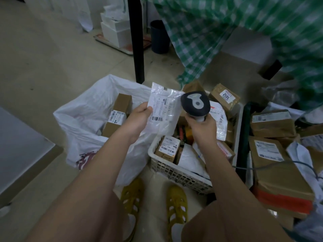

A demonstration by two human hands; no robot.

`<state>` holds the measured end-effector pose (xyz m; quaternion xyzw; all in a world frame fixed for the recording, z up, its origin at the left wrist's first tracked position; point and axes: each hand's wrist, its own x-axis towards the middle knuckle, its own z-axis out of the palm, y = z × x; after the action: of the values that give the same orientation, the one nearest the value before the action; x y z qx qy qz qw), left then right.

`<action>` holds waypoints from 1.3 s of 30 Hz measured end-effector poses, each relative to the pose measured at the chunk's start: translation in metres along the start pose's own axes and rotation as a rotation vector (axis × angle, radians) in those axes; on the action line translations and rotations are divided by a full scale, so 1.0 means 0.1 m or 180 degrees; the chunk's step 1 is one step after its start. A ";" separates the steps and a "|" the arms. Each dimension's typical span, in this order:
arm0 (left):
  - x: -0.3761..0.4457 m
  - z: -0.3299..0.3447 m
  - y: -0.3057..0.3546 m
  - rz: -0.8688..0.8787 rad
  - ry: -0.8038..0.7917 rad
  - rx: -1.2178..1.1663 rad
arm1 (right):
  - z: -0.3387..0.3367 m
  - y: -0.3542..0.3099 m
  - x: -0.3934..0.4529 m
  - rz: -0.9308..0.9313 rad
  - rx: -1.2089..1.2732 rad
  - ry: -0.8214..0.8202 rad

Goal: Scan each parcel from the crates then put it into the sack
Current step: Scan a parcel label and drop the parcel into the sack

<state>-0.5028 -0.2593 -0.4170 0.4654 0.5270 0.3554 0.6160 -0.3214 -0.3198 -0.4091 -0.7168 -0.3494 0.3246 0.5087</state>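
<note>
The parcel in hand is a flat clear plastic mailer [163, 109], held at centre frame with its printed label and barcode facing the viewer. The left hand [139, 119] pinches its left edge, thumb on the face and fingers curled behind. The mailer hangs above the gap between the sack and the crate.

The right hand [202, 127] is wrapped around the grip of a handheld scanner [195, 103], whose dark head sits just beside the mailer's right edge. Which way the scan window faces cannot be told from here.

The white sack [90, 119] stands open at left of centre; one brown carton [118, 114] already lies inside. The white lattice crate [174, 170], right of centre, holds further cartons and bagged parcels. More brown boxes [272, 154] are stacked at the right edge, with a thin cable [272, 165] running across them. Yellow perforated shoes [176, 205] show at bottom centre. A green checked cloth [227, 32] hangs in the upper right.

Judged step: scanning, not yet bagging.

Failure risks:
- The film is glossy and wrinkled; glare or a crease over the barcode may block the read.
- The scanner head is very close and offset to the side; the beam may miss the barcode at lower left of the label.
- An edge pinch on slick plastic may slip, dropping the mailer back among unscanned parcels.
- The cable may snag on the boxes.
</note>
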 end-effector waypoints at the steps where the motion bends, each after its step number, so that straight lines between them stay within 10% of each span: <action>1: 0.02 0.02 0.02 -0.0012 0.0093 -0.0120 | -0.01 -0.02 0.00 -0.0040 -0.0034 0.0003; 9: 0.13 0.09 0.02 -0.0089 0.0645 -0.0610 | -0.10 -0.04 -0.19 0.0264 -0.0039 -0.0884; 39: 0.13 -0.02 -0.04 -0.0053 0.0637 -0.0860 | -0.23 -0.06 -0.38 -0.0137 -0.0449 -0.0910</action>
<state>-0.5021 -0.2483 -0.4254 0.3362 0.5369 0.4624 0.6204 -0.3238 -0.3615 -0.3930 -0.6896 -0.4554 0.3870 0.4090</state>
